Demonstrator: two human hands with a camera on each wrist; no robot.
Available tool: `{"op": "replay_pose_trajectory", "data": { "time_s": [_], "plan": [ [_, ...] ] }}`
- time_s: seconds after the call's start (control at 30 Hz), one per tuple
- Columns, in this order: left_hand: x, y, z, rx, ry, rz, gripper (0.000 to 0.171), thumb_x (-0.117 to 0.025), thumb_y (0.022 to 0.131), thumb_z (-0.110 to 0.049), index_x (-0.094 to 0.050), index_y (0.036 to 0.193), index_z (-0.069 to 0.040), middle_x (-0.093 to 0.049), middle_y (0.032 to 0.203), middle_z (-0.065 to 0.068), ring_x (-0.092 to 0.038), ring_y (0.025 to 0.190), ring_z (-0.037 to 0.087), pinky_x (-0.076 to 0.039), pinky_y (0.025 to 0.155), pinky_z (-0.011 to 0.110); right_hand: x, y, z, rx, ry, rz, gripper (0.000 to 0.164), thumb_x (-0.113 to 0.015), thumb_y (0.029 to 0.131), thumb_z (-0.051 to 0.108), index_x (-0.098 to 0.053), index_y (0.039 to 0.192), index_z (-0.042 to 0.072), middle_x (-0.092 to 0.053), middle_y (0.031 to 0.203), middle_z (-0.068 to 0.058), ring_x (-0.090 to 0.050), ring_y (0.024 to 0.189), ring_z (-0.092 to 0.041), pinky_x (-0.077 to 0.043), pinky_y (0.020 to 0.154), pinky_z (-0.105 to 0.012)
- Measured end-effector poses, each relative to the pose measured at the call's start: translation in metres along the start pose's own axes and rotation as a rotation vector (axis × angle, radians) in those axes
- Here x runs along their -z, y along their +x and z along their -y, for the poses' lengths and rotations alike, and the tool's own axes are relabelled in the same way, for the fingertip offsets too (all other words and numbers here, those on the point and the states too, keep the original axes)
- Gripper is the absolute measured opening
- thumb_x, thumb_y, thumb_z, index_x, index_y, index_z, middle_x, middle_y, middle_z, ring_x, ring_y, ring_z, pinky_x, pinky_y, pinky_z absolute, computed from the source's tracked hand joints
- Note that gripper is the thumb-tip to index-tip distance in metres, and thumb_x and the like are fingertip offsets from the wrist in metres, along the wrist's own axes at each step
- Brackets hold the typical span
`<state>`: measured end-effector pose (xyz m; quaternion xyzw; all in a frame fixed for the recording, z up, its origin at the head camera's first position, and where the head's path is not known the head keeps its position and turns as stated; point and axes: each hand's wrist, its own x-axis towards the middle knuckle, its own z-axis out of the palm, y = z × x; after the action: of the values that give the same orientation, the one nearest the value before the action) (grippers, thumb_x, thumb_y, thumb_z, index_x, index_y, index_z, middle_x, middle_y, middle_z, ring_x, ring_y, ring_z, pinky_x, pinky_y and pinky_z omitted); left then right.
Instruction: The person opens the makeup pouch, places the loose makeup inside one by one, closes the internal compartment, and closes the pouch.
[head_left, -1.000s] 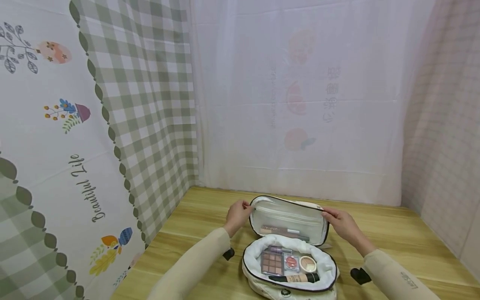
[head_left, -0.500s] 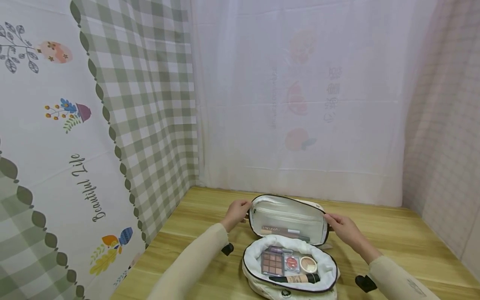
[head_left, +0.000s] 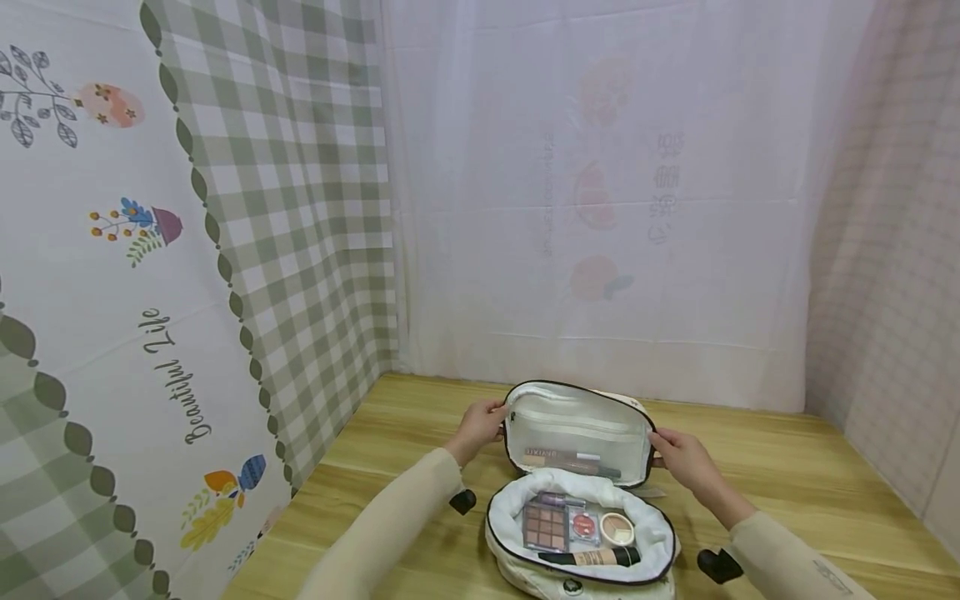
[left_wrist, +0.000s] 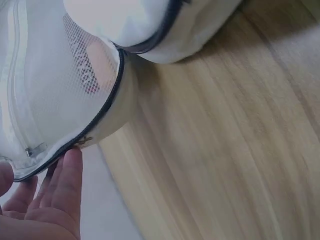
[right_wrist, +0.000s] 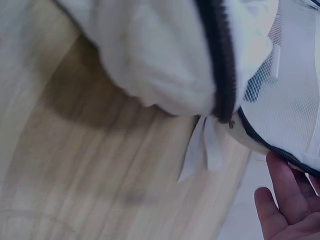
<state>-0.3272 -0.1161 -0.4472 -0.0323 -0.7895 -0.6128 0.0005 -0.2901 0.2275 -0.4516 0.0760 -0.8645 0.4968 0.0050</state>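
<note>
A cream makeup bag with black zipper edging stands unzipped on the table, its lid raised at the back. My left hand holds the lid's left edge, and the left wrist view shows the fingers under the zipper rim. On the opposite edge, my right hand grips the lid; its thumb is largely out of the right wrist view. Inside the bag's white lining lie an eyeshadow palette, a red compact, a round three-colour pan and a black-capped beige tube. Slim tubes show behind the lid's mesh pocket.
The wood-grain table reaches back to a white curtain. A green checked cloth hangs at the left, and pale fabric at the right. White ribbon ends hang beside the bag.
The lid has risen slightly and stands a little more upright. Both hands have shifted their hold along its side edges, with fingers now behind it. The bag's contents have not moved.
</note>
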Motion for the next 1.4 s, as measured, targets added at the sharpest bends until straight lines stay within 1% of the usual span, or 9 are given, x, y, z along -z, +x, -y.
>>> {"op": "replay_pose_trajectory", "data": {
  "time_s": [0.27,0.43,0.7,0.77,0.97,1.1,1.23,1.3,1.4],
  "plan": [
    [-0.002,0.007,-0.009,-0.029,-0.118,0.019,0.041,-0.048,0.105,-0.013,-0.050,0.141,0.004,-0.058,0.132,0.023,-0.066,0.103,0.030,-0.053,0.091,0.043,0.006,0.004,0.011,0.010,0.034,-0.020,0.055,-0.034,0.110,0.027,-0.036,0.144,-0.016,-0.043,0.141,-0.036,-0.060,0.114,-0.045,-0.033,0.105,-0.064],
    [0.001,0.008,-0.011,-0.035,-0.197,0.041,0.042,-0.044,0.106,-0.015,-0.047,0.143,0.005,-0.053,0.138,0.026,-0.060,0.116,0.037,-0.050,0.096,0.043,0.009,0.003,0.014,0.019,0.114,0.009,0.069,-0.024,0.109,0.042,-0.031,0.146,-0.016,-0.037,0.145,-0.037,-0.051,0.123,-0.048,-0.024,0.108,-0.066],
    [0.008,-0.005,-0.007,0.030,-0.276,0.084,0.046,-0.035,0.109,-0.032,-0.056,0.121,0.007,-0.062,0.121,0.024,-0.065,0.105,0.037,-0.050,0.095,0.050,0.012,-0.008,0.008,0.101,0.122,0.074,0.071,-0.012,0.110,0.038,-0.035,0.140,-0.022,-0.043,0.139,-0.040,-0.051,0.123,-0.047,-0.043,0.103,-0.040],
    [0.010,-0.011,-0.005,0.035,-0.265,0.111,0.049,-0.035,0.109,-0.036,-0.056,0.118,0.007,-0.062,0.118,0.023,-0.065,0.103,0.036,-0.049,0.095,0.050,0.011,-0.013,0.006,0.104,0.119,0.107,0.069,-0.014,0.111,0.037,-0.037,0.139,-0.023,-0.044,0.138,-0.039,-0.050,0.125,-0.046,-0.045,0.102,-0.037],
    [0.016,-0.026,0.001,0.004,-0.172,0.206,0.046,-0.042,0.108,-0.030,-0.054,0.130,0.008,-0.061,0.122,0.020,-0.060,0.116,0.037,-0.047,0.100,0.046,0.005,-0.029,0.001,0.118,0.066,0.164,0.062,-0.025,0.111,0.035,-0.038,0.143,-0.016,-0.046,0.141,-0.032,-0.047,0.129,-0.045,-0.037,0.107,-0.051],
    [0.019,-0.032,0.004,-0.014,-0.147,0.232,0.033,-0.049,0.105,-0.022,-0.059,0.119,0.006,-0.064,0.111,0.013,-0.063,0.106,0.027,-0.046,0.100,0.047,0.005,-0.035,0.000,0.159,0.053,0.145,0.057,-0.029,0.111,0.032,-0.043,0.142,-0.013,-0.052,0.138,-0.027,-0.051,0.127,-0.037,-0.042,0.103,-0.034],
    [0.020,-0.039,0.008,-0.021,-0.138,0.272,0.025,-0.053,0.100,-0.015,-0.061,0.111,0.005,-0.065,0.101,0.005,-0.062,0.096,0.015,-0.047,0.099,0.046,0.005,-0.044,-0.004,0.214,-0.009,0.105,0.050,-0.036,0.110,0.028,-0.046,0.142,-0.009,-0.052,0.140,-0.025,-0.047,0.124,-0.007,-0.039,0.095,-0.017],
    [0.021,-0.043,0.011,-0.039,-0.108,0.302,0.025,-0.053,0.098,-0.012,-0.062,0.112,0.006,-0.065,0.103,0.005,-0.061,0.097,0.014,-0.046,0.100,0.046,0.004,-0.049,-0.008,0.266,-0.059,0.080,0.046,-0.039,0.109,0.024,-0.048,0.141,-0.008,-0.052,0.140,-0.025,-0.042,0.122,0.005,-0.038,0.093,-0.014],
    [0.025,-0.054,0.013,-0.078,0.002,0.344,0.025,-0.055,0.096,-0.012,-0.063,0.115,0.003,-0.064,0.114,0.007,-0.059,0.108,0.019,-0.045,0.100,0.047,0.001,-0.055,-0.013,0.361,-0.124,0.040,0.039,-0.043,0.107,0.017,-0.054,0.138,-0.005,-0.055,0.137,-0.025,-0.041,0.121,0.008,-0.037,0.092,-0.011]
  ]
}}
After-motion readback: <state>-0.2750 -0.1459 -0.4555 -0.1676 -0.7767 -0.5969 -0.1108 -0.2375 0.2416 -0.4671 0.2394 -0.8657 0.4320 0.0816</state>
